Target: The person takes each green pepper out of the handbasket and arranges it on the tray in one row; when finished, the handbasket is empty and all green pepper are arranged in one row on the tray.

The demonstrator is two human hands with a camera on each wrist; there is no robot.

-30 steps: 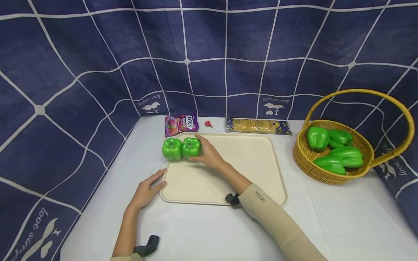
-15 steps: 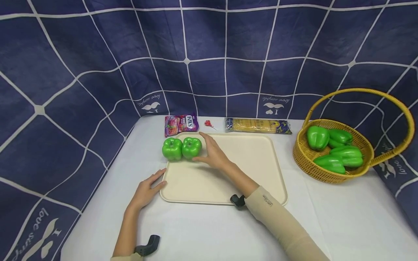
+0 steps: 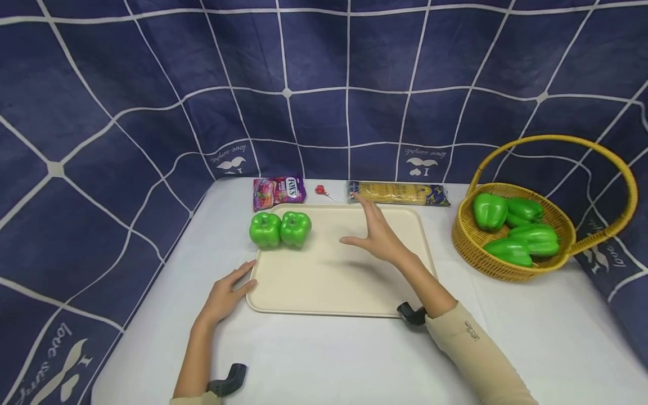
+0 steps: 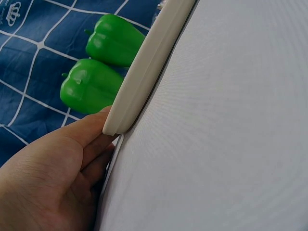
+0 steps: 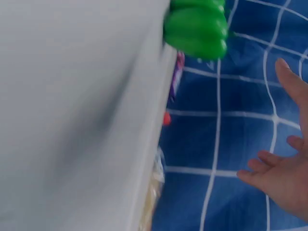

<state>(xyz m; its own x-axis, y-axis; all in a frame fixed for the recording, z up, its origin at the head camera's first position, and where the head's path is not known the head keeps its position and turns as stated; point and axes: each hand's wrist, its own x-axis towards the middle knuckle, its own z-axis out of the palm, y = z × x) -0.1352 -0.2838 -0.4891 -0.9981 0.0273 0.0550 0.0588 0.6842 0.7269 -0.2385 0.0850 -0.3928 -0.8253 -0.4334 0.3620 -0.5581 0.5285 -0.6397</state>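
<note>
Green pepper (image 3: 265, 229) and second pepper (image 3: 296, 228): standing side by side on the tray (image 3: 314, 287), ahead of the left hand (image 3: 223, 298); presumably light, stiff, slippery, wanting a grip around the lobed sides. Left hand: touching the tray's edge, fingers lying nearly straight. Right hand (image 3: 381, 239): hovering above the tray, holding nothing, fingers standing apart. Basket (image 3: 463, 243) with further peppers (image 3: 489, 211): standing to the right hand's right.

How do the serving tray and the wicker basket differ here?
The serving tray is flat, cream and rectangular; the wicker basket is round, golden-brown and has an arched handle.
Two green bell peppers stand at the serving tray's far left corner; four more peppers show in the wicker basket.
The left hand touches the serving tray; no hand touches the wicker basket.
Both bear green bell peppers.
</note>
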